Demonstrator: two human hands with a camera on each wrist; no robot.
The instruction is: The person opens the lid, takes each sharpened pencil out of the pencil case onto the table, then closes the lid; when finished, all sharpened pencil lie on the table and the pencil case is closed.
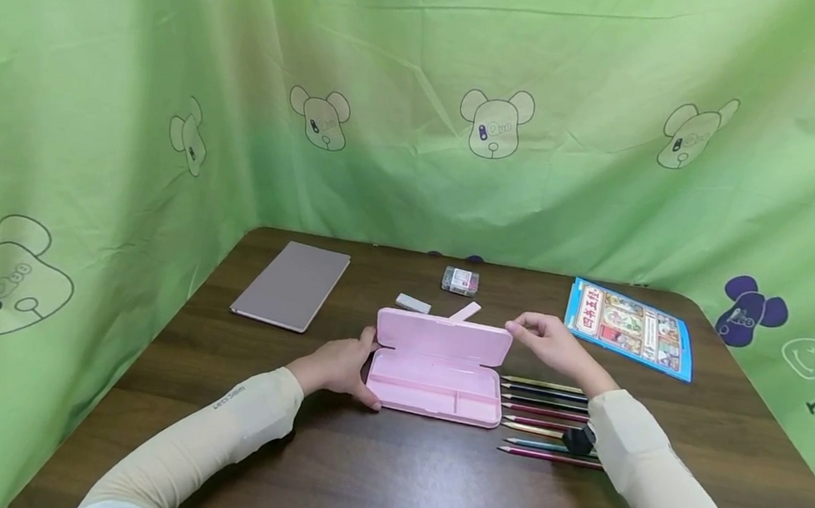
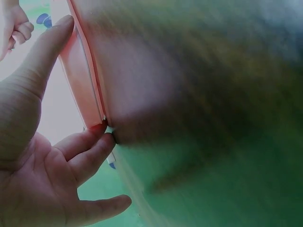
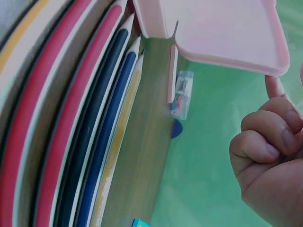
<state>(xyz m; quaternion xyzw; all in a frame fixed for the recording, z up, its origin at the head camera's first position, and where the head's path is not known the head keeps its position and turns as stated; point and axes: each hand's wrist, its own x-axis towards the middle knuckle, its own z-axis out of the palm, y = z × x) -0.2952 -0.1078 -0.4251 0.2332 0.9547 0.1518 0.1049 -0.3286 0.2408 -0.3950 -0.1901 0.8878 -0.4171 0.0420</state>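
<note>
A pink pencil case (image 1: 410,395) lies on the table with its lid (image 1: 443,338) raised at the back. Its inside is divided into compartments, and no pencils show in it. My left hand (image 1: 340,364) grips the case's left end, thumb at the near corner and fingers at the far one; the left wrist view shows the thumb and fingers (image 2: 78,146) spread along that end. With thumb and index finger, my right hand (image 1: 552,343) pinches the lid's upper right corner. In the right wrist view its other fingers (image 3: 262,135) are curled below the lid.
Several coloured pencils (image 1: 544,413) lie side by side right of the case. Behind it are a whitish block (image 1: 413,303), a pink strip (image 1: 465,311) and a small clear box (image 1: 460,281). A grey-brown notebook (image 1: 294,285) lies left, a blue-edged booklet (image 1: 629,325) right.
</note>
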